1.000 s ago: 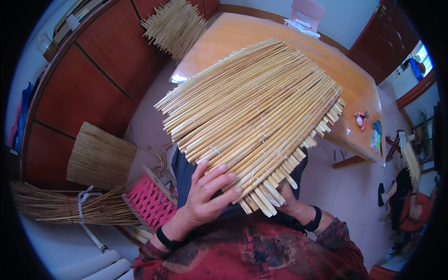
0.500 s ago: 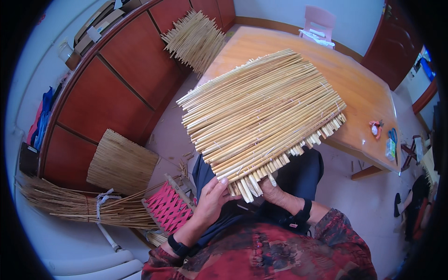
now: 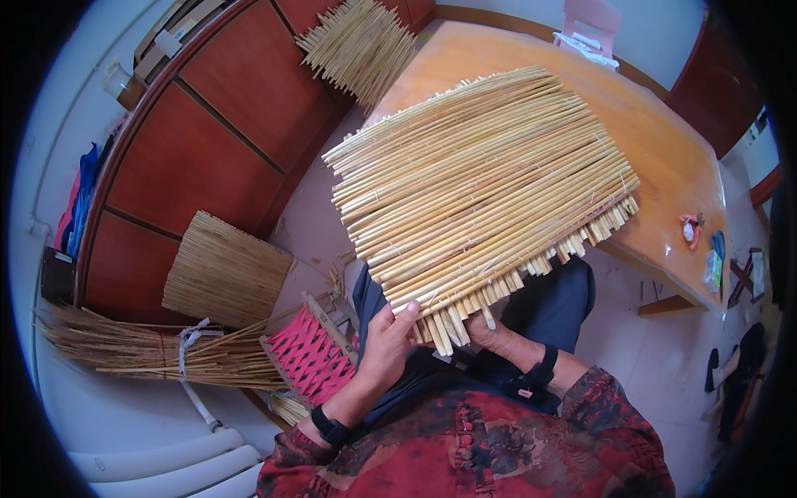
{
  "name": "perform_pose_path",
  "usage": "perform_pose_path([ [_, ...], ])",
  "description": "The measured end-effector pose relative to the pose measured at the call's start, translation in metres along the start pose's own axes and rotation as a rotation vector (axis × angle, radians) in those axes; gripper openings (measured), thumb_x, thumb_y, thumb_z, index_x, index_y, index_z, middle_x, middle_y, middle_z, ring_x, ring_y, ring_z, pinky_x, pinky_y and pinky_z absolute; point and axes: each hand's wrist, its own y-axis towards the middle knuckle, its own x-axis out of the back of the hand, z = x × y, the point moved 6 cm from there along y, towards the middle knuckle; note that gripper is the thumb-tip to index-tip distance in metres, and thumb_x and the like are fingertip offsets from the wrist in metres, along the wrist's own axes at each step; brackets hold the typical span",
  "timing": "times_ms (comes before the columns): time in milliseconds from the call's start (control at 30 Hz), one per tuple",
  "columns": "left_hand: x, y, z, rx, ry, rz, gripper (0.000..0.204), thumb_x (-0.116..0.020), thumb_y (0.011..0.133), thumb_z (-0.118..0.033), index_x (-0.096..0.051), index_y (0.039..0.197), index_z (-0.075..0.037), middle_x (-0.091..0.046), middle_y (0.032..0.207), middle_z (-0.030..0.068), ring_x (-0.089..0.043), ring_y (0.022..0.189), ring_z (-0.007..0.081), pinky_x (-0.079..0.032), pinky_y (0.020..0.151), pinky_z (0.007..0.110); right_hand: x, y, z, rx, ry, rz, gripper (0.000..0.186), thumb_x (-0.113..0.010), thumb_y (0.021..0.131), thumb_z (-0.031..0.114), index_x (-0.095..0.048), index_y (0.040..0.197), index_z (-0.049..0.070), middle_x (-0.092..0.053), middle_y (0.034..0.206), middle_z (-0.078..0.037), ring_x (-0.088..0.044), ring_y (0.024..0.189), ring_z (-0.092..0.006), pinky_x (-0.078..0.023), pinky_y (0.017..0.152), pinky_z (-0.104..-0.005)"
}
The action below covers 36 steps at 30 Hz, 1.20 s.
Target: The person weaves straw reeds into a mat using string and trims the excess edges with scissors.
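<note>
A thick panel of pale straw stalks (image 3: pixel 490 191), stitched with short bits of white thread, lies slanted over my lap and reaches out above the table. Below its top layer, the cut ends of a second layer stick out along the near right edge. My left hand (image 3: pixel 387 344) grips the near left corner, thumb on top and fingers tucked underneath. At the near edge, my right hand (image 3: pixel 496 336) holds the panel from below, its fingers mostly hidden by the stalks.
A wooden table (image 3: pixel 672 191) carries pliers with reddish handles (image 3: pixel 691 230) and a small box (image 3: pixel 713 270). To the left are a pink-strapped stool (image 3: pixel 311 353), a tied stalk bundle (image 3: pixel 158 349) and a straw mat (image 3: pixel 220 274) against red cabinets (image 3: pixel 191 158). Another stalk panel (image 3: pixel 359 51) stands farther back.
The whole view has shifted a little, so the room's things sit differently in it. Both hands keep their hold on the straw panel, which has hardly moved relative to them.
</note>
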Motion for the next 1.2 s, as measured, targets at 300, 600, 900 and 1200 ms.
perform_pose_path([
  [300, 0.004, 0.016, 0.005, -0.151, 0.022, -0.048, 0.038, -0.053, 0.091, -0.018, -0.044, 0.121, 0.003, -0.055, 0.113, 0.0085, -0.053, 0.101, 0.0126, -0.043, 0.088, 0.027, 0.011, 0.008, -0.004, -0.041, 0.153, -0.014, 0.056, -0.06, 0.086, 0.024, -0.031, 0.131, 0.006, -0.043, 0.124, -0.009, -0.042, 0.114, -0.0179, -0.039, 0.096, -0.0332],
  [600, 0.003, 0.024, 0.01, -0.164, 0.025, -0.115, 0.037, -0.054, 0.09, -0.017, -0.045, 0.12, 0.003, -0.055, 0.114, 0.0077, -0.053, 0.101, 0.0122, -0.042, 0.089, 0.027, 0.01, 0.008, -0.004, -0.091, 0.188, 0.068, 0.054, -0.058, 0.087, 0.023, -0.032, 0.131, 0.006, -0.043, 0.125, -0.008, -0.04, 0.116, -0.0176, -0.036, 0.098, -0.0326],
  [900, 0.007, 0.026, 0.018, -0.163, -0.008, -0.118, 0.034, -0.052, 0.091, -0.015, -0.046, 0.12, 0.002, -0.055, 0.113, 0.0084, -0.054, 0.102, 0.0134, -0.043, 0.089, 0.028, 0.016, 0.007, -0.014, 0.037, -0.378, 0.146, 0.038, -0.051, 0.086, 0.015, -0.047, 0.121, 0.004, -0.046, 0.123, -0.017, -0.04, 0.118, -0.0289, -0.027, 0.103, -0.039],
  [1200, 0.019, 0.026, 0.032, -0.158, -0.041, -0.029, 0.031, -0.052, 0.091, -0.016, -0.048, 0.116, 0.001, -0.057, 0.109, 0.0083, -0.057, 0.097, 0.0144, -0.048, 0.084, 0.029, 0.015, -0.011, -0.035, -0.053, -0.065, -0.057, 0.04, -0.053, 0.089, 0.021, -0.043, 0.124, 0.004, -0.049, 0.119, -0.006, -0.047, 0.109, -0.0158, -0.041, 0.092, -0.0311],
])
